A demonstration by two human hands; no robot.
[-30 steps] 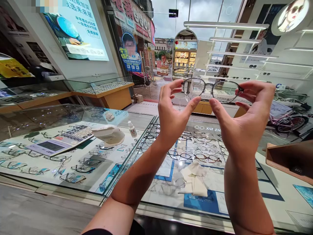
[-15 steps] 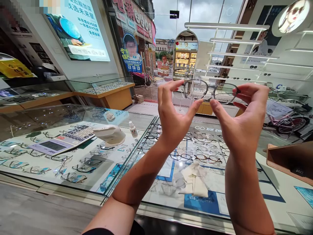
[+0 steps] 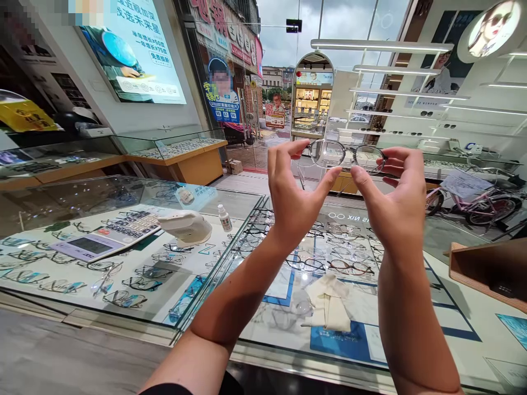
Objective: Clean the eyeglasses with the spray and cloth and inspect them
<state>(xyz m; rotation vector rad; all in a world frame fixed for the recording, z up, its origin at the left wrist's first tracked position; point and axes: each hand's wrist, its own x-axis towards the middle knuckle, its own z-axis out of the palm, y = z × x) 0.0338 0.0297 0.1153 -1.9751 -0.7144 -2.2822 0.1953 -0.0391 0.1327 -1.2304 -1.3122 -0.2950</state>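
Note:
A pair of eyeglasses with a thin dark rim is held up in the air, above the glass showcase. On its left side my left hand pinches the frame between thumb and fingers. My right hand grips the other side, its thumb below the right lens and its fingers behind the rim. The lenses face away from me, toward the shop window. Below the hands, on the glass top, lies a crumpled cream cloth.
Rows of spectacle frames lie in the showcase. To the left are a calculator, a white curved device and a small spray bottle. Farther off stand an arched mirror and a pink bicycle. A wooden tray is at right.
My right hand has moved left, closer to my left hand. The eyeglasses have turned, so the right lens looks narrower. My left hand has barely moved.

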